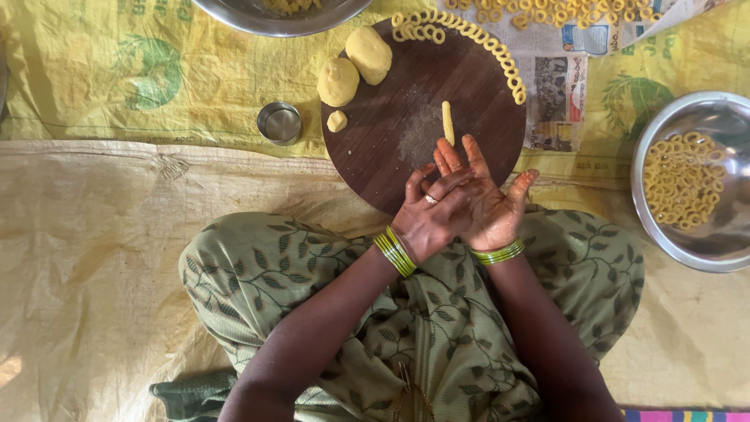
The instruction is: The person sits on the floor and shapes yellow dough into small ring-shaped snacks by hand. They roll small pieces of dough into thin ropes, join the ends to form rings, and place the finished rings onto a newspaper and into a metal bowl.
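My left hand (426, 215) lies palm-down across my right hand (488, 199), which is palm-up over the near edge of a round dark wooden board (391, 133). A thin stick of yellow dough (448, 123) pokes out past my right fingertips onto the board, rolled between the two palms. Two dough balls (355, 66) and a small dough bit (337, 121) sit at the board's left. A curved row of small dough rings (484, 39) lines the board's far right rim.
A small steel cup (279, 123) stands left of the board. A steel bowl (730, 242) at the right holds several dough rings (682, 181). More rings lie on newspaper (558, 86) at the top. Another steel bowl (258, 19) is at top centre. Yellow sacking (94, 78) covers the floor.
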